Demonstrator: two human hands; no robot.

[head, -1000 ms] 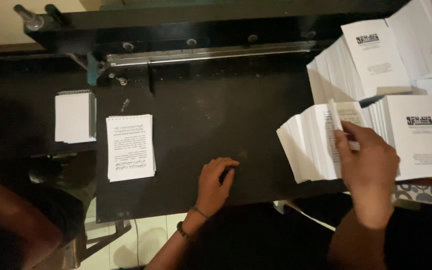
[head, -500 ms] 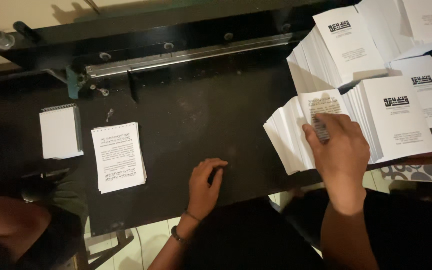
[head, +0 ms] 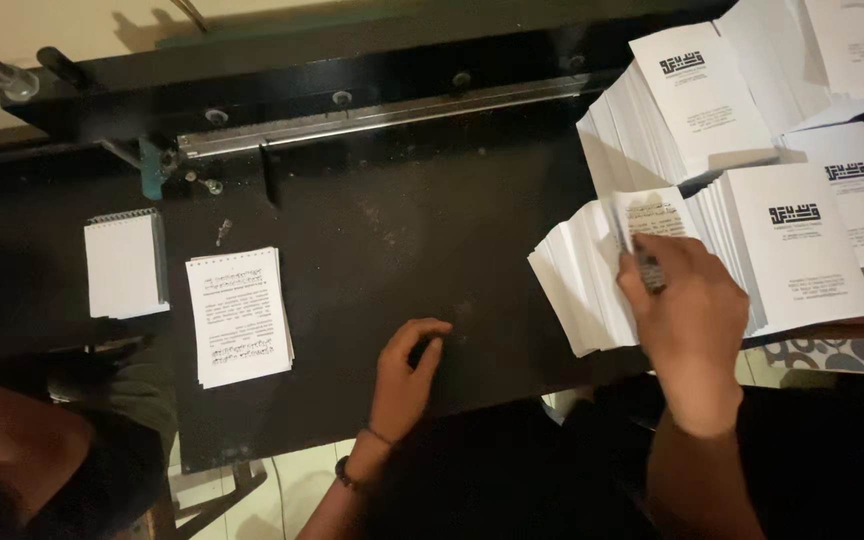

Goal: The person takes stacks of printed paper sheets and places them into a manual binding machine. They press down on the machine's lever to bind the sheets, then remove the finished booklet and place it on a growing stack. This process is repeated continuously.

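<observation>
A: Illumination? Dim; the white leaflet stacks (head: pixel 802 240) beyond the right hand (head: pixel 687 310) glare, nearly overexposed.

B: Sharpness? Soft throughout; deep shadow swallows the lower corners and black table (head: pixel 372 240).

On our black table (head: pixel 372 260) lie a small notepad (head: pixel 124 265), a printed sheet pile (head: pixel 240 316), and fanned white booklets (head: pixel 582 285).

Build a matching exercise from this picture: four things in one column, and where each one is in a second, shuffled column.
Things:
1. left hand
2. right hand
3. spiral notepad
4. printed sheet pile

Places:
A. far left of the black table
B. flat on the bare black table, holding nothing
C. on the fanned white booklets
D. just right of the notepad

Pairs: 1-B, 2-C, 3-A, 4-D
</observation>
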